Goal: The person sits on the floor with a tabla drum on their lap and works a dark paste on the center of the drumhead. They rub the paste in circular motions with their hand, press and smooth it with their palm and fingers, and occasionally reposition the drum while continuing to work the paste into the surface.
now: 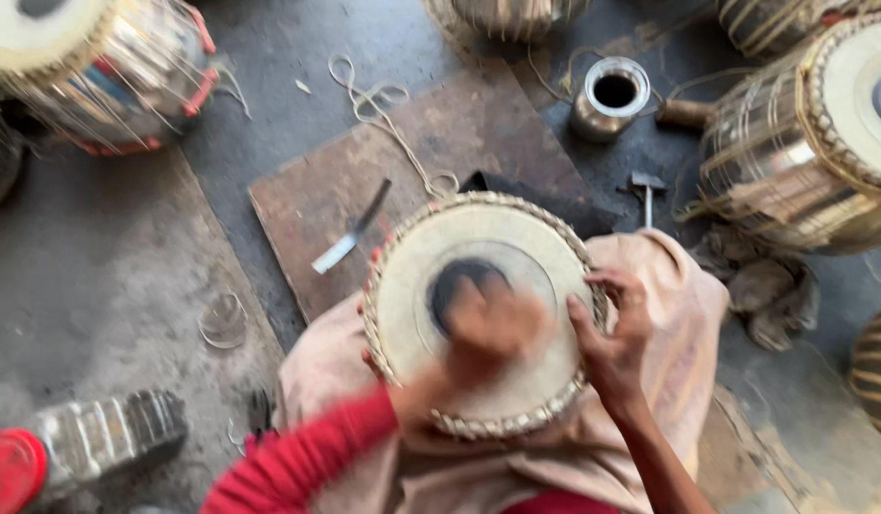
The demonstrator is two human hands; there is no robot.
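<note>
My left hand (493,328) is a blur over the drum (478,314) head, just off the black spot (459,286), so I can't tell if that grip is apart or together. My right hand (616,333) is clamped on the braided rim at the drum's right edge. The drum sits in my lap on a pink cloth (678,286). I'd judge the rim hold must stay firm so the head doesn't rock, with the rubbing kept flat and even. On the floor: a blade (350,228) on the board (316,209), hammer (647,190), metal cup (612,95).
</note>
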